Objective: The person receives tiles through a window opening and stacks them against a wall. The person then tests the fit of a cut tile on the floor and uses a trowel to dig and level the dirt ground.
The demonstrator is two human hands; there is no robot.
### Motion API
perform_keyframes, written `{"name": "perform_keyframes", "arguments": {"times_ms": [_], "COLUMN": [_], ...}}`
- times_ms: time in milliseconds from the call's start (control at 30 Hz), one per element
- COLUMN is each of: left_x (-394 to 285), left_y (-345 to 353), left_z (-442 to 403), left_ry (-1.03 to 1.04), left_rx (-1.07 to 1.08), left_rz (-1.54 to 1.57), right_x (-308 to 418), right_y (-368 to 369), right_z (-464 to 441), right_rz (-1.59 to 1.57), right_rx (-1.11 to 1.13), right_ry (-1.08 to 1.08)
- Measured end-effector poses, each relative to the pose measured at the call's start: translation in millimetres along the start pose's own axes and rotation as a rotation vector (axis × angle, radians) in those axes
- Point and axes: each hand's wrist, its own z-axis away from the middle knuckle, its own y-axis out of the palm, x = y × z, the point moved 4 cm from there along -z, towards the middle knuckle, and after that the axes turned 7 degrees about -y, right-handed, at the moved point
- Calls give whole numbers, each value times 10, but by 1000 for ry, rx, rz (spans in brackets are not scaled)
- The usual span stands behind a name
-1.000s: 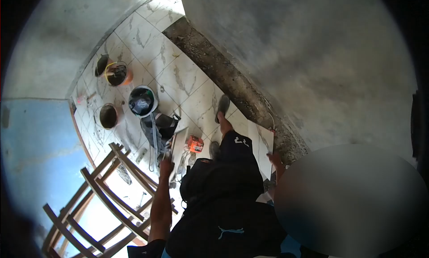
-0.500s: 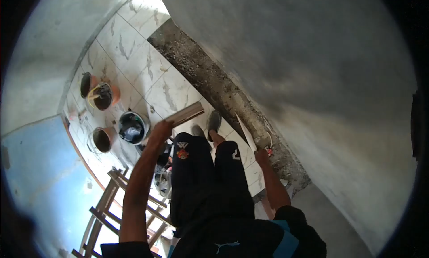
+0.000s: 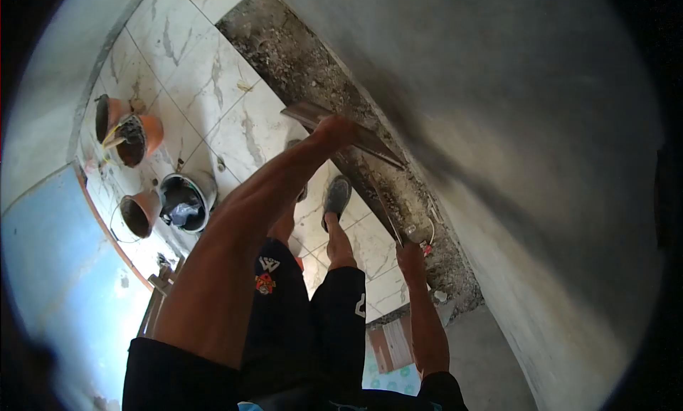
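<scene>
My left hand (image 3: 336,132) is wrapped round a long, flat, brownish bar (image 3: 377,146), held above the dirt trench (image 3: 284,51). The bar slants from the tiled floor (image 3: 245,123) toward the wall. My right hand (image 3: 410,256) grips the lower end of a thin panel (image 3: 388,210), seen nearly edge-on over the trench. The panel's upper end lies just below the bar; whether they touch is unclear.
Orange buckets (image 3: 151,135) and a grey bucket (image 3: 206,190) with a dark bag stand on the left. A grey wall (image 3: 498,126) rises along the trench. My shoe (image 3: 337,196) is beside the trench. Part of a wooden frame (image 3: 162,281) shows at lower left.
My left hand has carried the bar rightward and up, from over the tiles to above the trench. My right hand stays on the panel. The view has shifted, with the buckets farther left.
</scene>
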Motion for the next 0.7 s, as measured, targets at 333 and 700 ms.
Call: {"name": "perform_keyframes", "arguments": {"times_ms": [333, 700], "left_x": [-152, -188], "left_y": [233, 406], "left_z": [-823, -1270], "left_ry": [169, 160], "left_rx": [96, 156], "left_rz": [-36, -142], "right_x": [473, 865], "right_y": [-101, -63], "right_z": [-799, -1551], "right_rz": [-6, 114], "right_rx": [53, -64], "right_ry": [14, -183]}}
